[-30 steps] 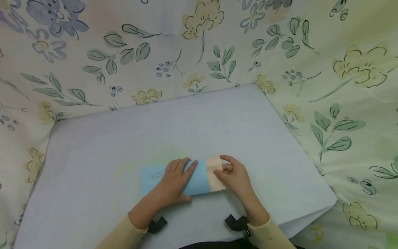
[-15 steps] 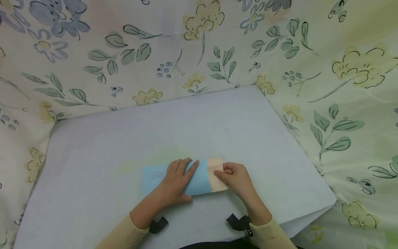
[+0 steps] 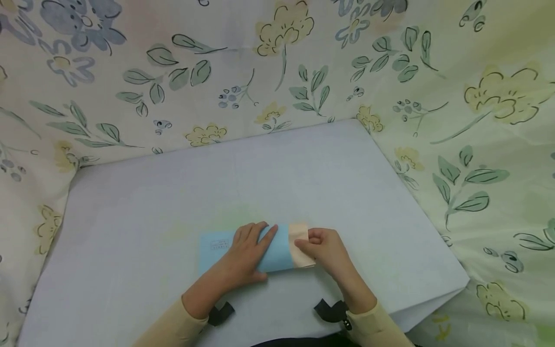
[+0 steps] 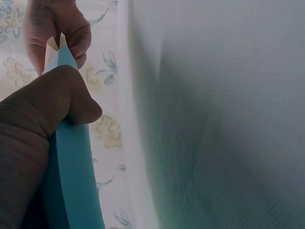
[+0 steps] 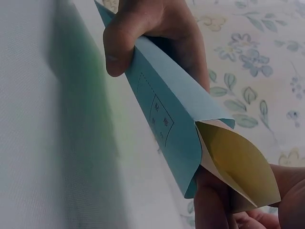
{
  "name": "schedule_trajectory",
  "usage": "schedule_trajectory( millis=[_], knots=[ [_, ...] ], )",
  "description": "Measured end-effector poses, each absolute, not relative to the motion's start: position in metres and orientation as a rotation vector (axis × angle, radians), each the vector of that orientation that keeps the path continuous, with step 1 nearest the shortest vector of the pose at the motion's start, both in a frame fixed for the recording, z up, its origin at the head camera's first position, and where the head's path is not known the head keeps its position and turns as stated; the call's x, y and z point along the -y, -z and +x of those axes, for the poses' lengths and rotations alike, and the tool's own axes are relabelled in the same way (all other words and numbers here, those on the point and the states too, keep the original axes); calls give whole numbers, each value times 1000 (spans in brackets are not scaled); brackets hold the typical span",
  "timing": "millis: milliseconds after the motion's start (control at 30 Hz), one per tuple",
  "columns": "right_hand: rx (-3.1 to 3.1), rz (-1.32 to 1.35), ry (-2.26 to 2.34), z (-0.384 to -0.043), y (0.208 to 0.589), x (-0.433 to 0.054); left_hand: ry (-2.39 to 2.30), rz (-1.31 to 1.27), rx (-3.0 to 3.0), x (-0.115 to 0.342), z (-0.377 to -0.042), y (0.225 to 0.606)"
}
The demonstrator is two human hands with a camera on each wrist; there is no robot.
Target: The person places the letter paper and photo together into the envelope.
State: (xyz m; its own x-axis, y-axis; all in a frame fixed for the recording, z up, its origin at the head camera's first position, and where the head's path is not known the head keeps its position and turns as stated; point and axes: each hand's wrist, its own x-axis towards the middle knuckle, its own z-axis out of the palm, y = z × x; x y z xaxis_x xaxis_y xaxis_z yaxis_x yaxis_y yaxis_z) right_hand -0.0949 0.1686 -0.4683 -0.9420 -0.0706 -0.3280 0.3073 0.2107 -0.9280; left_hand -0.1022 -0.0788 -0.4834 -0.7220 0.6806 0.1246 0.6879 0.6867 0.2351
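Observation:
A light blue envelope (image 3: pixel 276 253) lies on the table in the head view, a small printed box near its left end and a cream-coloured part (image 3: pixel 298 232) at its right end. My left hand (image 3: pixel 244 258) spans its middle, thumb at the near edge and fingers across the top, holding it. At the cream end my right hand (image 3: pixel 328 251) pinches, thumb on top and other fingers curled behind the edge. The right wrist view shows this end gaping, with a yellowish inside (image 5: pixel 238 152) between the cream walls. The left thumb (image 4: pixel 86 105) bends over the blue edge in the left wrist view.
A white cloth-covered table (image 3: pixel 277 173) stretches around the hands. Floral fabric (image 3: pixel 243 72) hangs behind it and along both sides. Black straps (image 3: pixel 331 311) sit at both wrists, beside the cream sleeves (image 3: pixel 375 325).
The right index finger has drawn in from the far corner and curled behind the cream end. That end has shifted very slightly left in the last half second. My left hand stays nearly still.

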Motion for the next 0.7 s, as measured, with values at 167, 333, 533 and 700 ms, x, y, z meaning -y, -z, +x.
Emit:
schedule_trajectory(
  millis=[167, 333, 533, 700],
  knots=[
    [-2181, 208, 1797, -95, 469, -167, 421, -1164, 2855, 79, -103, 485],
    [-2205, 190, 1784, -96, 470, -165, 435, -1172, 2831, 80, -104, 486],
    [-2239, 122, 1752, -97, 470, -163, 419, -1181, 2833, 81, -105, 487],
    [-2247, 85, 1739, -99, 470, -161, 410, -1186, 2865, 82, -107, 488]
  ],
)
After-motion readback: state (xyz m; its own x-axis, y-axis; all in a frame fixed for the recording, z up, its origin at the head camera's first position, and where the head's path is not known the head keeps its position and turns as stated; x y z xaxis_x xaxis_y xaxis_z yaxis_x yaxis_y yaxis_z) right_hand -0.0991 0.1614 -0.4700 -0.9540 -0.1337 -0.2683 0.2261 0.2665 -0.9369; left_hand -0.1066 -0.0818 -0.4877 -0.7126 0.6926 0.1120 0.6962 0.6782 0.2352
